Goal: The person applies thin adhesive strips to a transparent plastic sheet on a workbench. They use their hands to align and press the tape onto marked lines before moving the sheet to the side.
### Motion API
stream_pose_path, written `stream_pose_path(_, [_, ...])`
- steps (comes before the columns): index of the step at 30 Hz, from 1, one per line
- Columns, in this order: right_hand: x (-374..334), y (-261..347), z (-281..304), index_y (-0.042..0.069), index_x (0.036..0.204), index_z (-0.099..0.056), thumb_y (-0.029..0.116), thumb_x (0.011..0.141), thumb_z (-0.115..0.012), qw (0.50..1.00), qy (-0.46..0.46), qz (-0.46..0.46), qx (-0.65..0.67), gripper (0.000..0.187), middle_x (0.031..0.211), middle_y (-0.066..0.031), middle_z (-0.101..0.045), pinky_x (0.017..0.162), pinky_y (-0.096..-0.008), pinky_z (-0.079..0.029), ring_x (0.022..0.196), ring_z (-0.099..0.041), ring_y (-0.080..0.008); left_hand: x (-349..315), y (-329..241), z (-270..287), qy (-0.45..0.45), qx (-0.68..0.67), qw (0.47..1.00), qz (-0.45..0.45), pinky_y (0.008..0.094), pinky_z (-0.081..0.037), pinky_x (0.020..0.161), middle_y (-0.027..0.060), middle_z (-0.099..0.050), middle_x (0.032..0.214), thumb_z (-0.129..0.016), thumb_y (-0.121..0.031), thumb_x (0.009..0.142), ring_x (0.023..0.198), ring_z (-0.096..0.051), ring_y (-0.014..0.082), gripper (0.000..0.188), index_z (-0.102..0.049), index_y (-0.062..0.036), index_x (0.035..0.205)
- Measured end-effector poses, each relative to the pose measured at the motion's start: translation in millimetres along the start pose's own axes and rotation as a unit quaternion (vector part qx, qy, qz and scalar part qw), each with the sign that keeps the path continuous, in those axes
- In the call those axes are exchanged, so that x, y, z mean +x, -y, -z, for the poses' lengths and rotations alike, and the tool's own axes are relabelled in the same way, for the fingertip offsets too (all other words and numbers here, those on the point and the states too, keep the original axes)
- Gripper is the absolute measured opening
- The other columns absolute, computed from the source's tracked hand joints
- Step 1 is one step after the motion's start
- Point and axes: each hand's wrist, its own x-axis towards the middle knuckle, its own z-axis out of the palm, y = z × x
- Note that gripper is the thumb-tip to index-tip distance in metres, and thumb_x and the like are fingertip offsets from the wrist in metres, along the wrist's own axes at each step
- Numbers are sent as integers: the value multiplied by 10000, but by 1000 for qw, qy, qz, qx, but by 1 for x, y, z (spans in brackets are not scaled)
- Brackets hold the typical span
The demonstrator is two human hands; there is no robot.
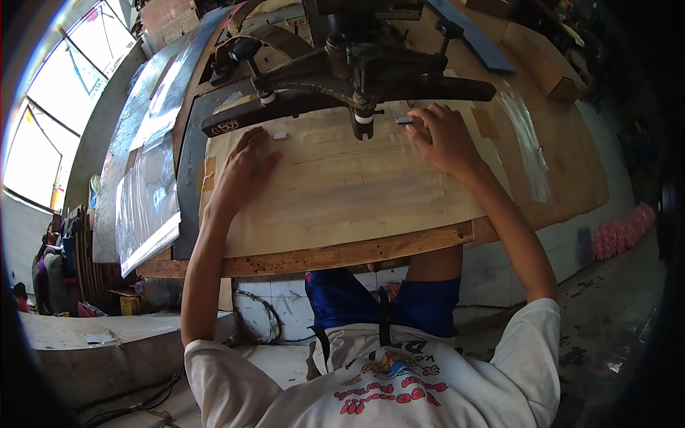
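My left hand [246, 171] lies flat on the pale, film-covered board [342, 207], fingers stretched toward the dark bar [307, 105] and thumb apart. Just right of its fingers sits a small whitish block [280, 135], apart from them. On the right side of the board, my right hand [448, 140] curls its thumb and forefinger around the end of a small grey block [404, 120]. Its other fingers are bent. The bar runs across the board's far part, beneath a heavy black metal clamp frame [357, 75] with adjusting knobs.
Clear plastic sheets [148, 200] lie at the left, and more clear strips [524, 139] at the right. A cardboard box [541, 60] stands at the far right. The wooden table edge [342, 251] crosses before my lap. Pink bundles [623, 232] rest on the floor.
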Motion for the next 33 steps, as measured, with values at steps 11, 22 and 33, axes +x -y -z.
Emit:
stream_pose_path(11, [6, -9, -8, 75, 1283, -596, 317, 988, -648, 998, -22, 62, -14, 384, 1353, -134, -598, 1096, -490, -398, 1276, -540, -337, -2, -9, 10, 24, -1, 999, 31, 428, -394, 1185, 236, -557, 1483, -645, -319, 1013, 1396, -512, 377, 537, -588, 55, 1394])
stream_pose_path(22, [30, -21, -18, 133, 1469, -510, 521, 980, -654, 990, -19, 131, -47, 641, 1449, -130, -574, 1193, -511, -306, 1415, -438, -366, 2, -5, 10, 19, 31, 999, -9, 435, -413, 1166, 216, -565, 1481, -645, -283, 1024, 1382, -527, 380, 464, -598, 7, 1384])
stream_pose_path(33, [20, -1, -3, 116, 1423, -612, 399, 1036, -595, 992, 54, 115, -25, 480, 1479, -88, -577, 1173, -471, -353, 1346, -543, -278, -4, -15, 14, 33, 44, 998, -25, 461, -383, 1189, 223, -496, 1539, -613, -276, 1046, 1435, -460, 390, 496, -529, -6, 1454])
